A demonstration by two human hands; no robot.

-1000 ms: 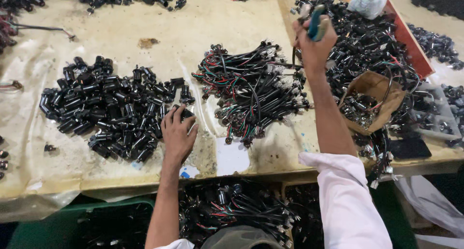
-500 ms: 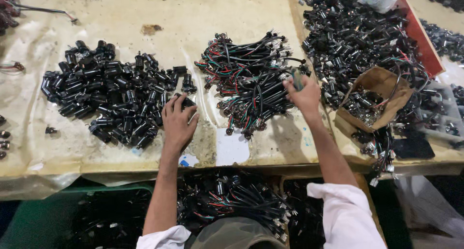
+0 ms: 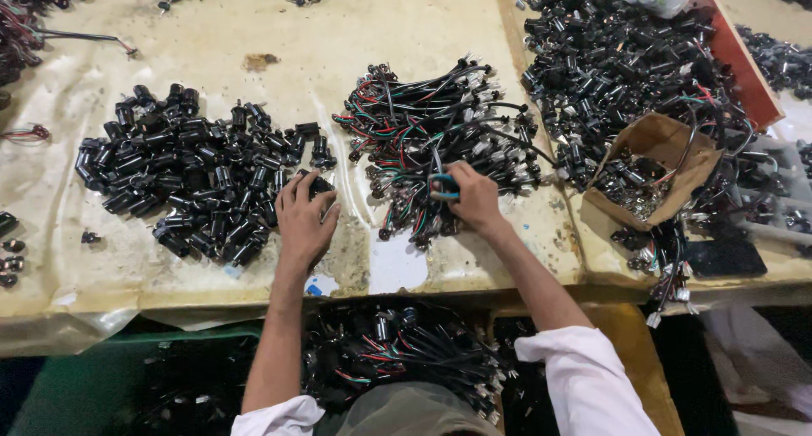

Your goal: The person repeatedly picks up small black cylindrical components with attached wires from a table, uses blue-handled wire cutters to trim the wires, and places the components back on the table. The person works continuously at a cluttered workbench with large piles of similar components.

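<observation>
My left hand [image 3: 304, 219] rests palm down at the right edge of a pile of small black cylindrical parts [image 3: 190, 182], its fingertips on one of them. My right hand [image 3: 472, 197] sits on the near side of a tangle of wired connectors [image 3: 436, 136] with red, green and black leads. Its fingers are closed around a small teal-handled tool [image 3: 444, 186] and pinch at the wires. Both forearms are bare below rolled white sleeves.
A torn cardboard box [image 3: 651, 170] of small metal parts stands at the right, beside a big heap of black parts [image 3: 609, 55] and an orange tray edge [image 3: 736, 60]. A bin of finished wired parts [image 3: 397, 351] sits below the table's near edge [image 3: 127, 305].
My right hand came down from the far right heap with the teal tool and now rests on the near side of the wire tangle. My left hand stayed on the black parts.
</observation>
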